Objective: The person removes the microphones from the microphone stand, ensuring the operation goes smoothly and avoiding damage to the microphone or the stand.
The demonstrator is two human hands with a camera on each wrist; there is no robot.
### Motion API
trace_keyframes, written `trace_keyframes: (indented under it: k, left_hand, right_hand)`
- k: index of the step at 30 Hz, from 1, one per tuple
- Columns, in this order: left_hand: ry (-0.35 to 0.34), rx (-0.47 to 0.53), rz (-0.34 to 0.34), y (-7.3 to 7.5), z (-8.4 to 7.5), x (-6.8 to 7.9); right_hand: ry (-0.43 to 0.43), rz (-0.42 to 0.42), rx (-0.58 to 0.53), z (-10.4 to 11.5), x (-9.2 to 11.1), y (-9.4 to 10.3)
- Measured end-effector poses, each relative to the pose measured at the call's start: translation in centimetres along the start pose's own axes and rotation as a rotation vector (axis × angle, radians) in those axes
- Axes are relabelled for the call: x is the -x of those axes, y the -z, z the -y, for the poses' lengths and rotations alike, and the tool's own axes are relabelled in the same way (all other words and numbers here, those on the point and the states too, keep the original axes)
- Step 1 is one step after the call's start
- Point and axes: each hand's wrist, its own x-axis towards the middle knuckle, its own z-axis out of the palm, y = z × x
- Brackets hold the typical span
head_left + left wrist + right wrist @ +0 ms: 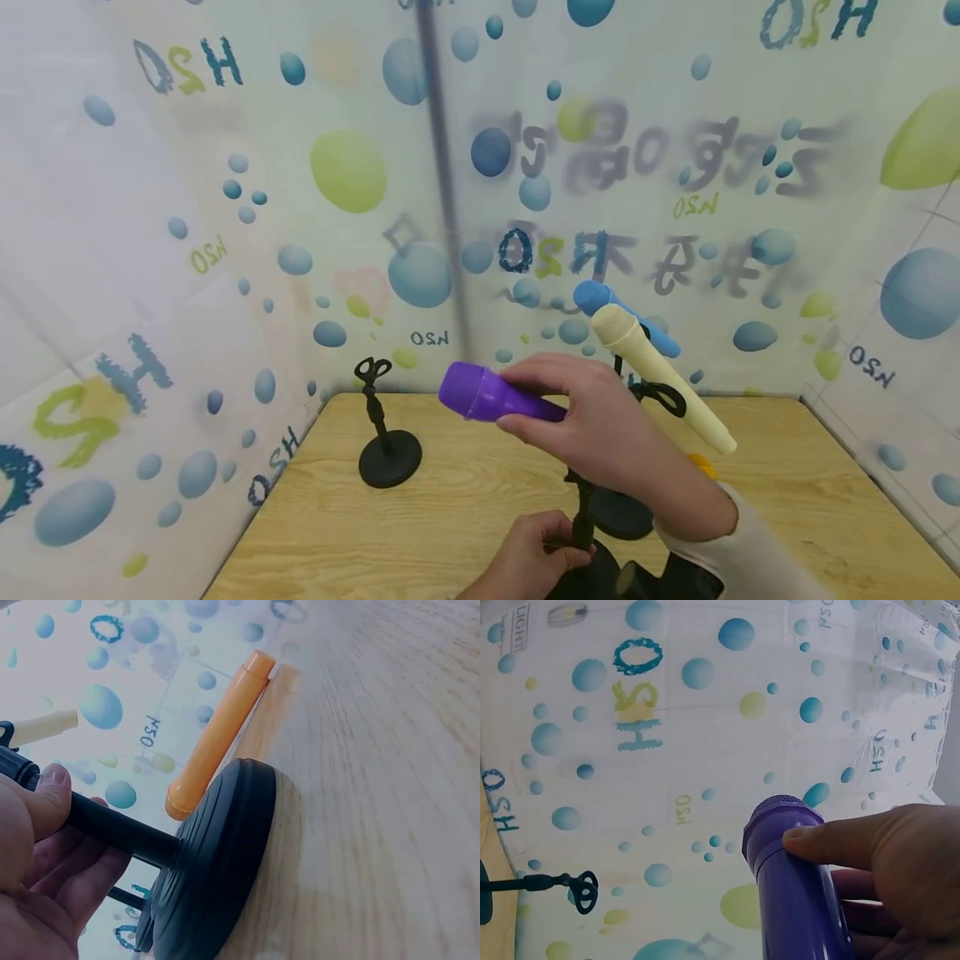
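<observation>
My right hand [611,425] holds a purple toy microphone [480,395] by its body, the head pointing left. In the right wrist view the thumb lies along the purple microphone [795,892] just below its mesh head. Lower down, my left hand [528,554] grips the stem of a black microphone stand [582,525] whose round base sits on the table. The left wrist view shows the fingers around that stem above the stand's base [225,862]. My right hand hides the top of this stand in the head view.
A cream microphone [667,375] and a blue microphone [660,335] sit tilted behind my right hand. An orange microphone [221,742] lies on the wooden table [300,517]. Another black stand [390,458] holds nothing at the back left. Patterned curtains [345,250] enclose the table.
</observation>
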Motion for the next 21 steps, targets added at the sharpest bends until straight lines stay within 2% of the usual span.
trace_keyframes:
  k: [4, 9, 12, 15, 21]
  left_hand:
    - [0.039, -0.001, -0.001, 0.0, -0.3, 0.0]
    - [0.015, -0.031, 0.005, 0.1, -0.4, -0.1]
    - [0.031, -0.025, 0.004, 0.1, -0.4, -0.2]
    - [0.020, -0.034, 0.007, 0.0, -0.4, -0.3]
    - [-0.014, -0.037, 0.031, -0.1, -0.4, -0.3]
  right_hand:
    - [-0.005, -0.033, 0.044, -0.6, 0.9, 0.8]
    - [-0.062, -0.072, 0.062, -1.2, 2.0, 1.7]
    - [-0.057, -0.102, 0.080, -1.6, 2.4, 2.1]
    - [-0.054, -0.121, 0.091, -1.9, 2.9, 2.4]
    - [-0.147, -0.116, 0.110, -2.3, 4.2, 3.4]
